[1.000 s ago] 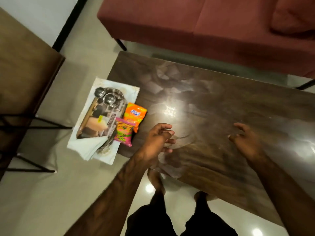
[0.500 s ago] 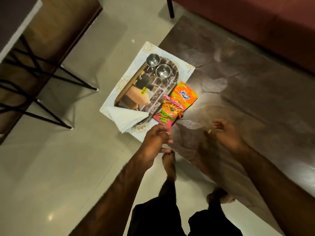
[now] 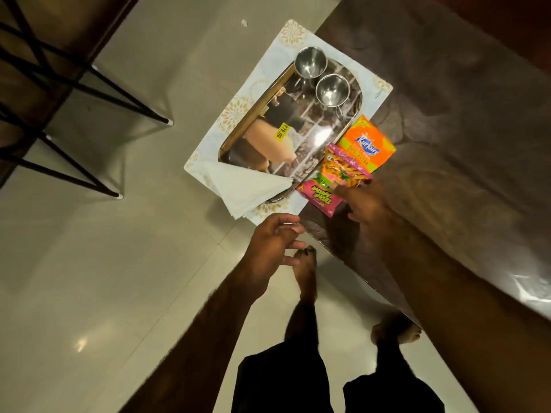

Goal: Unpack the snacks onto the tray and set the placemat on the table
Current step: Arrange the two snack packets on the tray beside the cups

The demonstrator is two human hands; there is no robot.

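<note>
Now the right hand (image 3: pixel 368 205) has reached the pink packet (image 3: pixel 320 196), fingers (image 3: pixel 348 192) outstretched; left hand (image 3: pixel 268 242) hangs empty, relaxed.

Bare left hand (image 3: pixel 269 245) and bare right hand (image 3: pixel 368 207) on hairy uncovered forearms (image 3: pixel 208 323). Black cloth shorts or trousers (image 3: pixel 283 383) over both upper legs, hems above bare shins (image 3: pixel 301 317). Bare left foot (image 3: pixel 305 272), bare right foot (image 3: pixel 396 330), toes showing.

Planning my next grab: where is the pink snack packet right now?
In the head view the pink snack packet lies at the table's near corner, right of the tray, partly over the orange packet, with the right hand at its edge.
</note>
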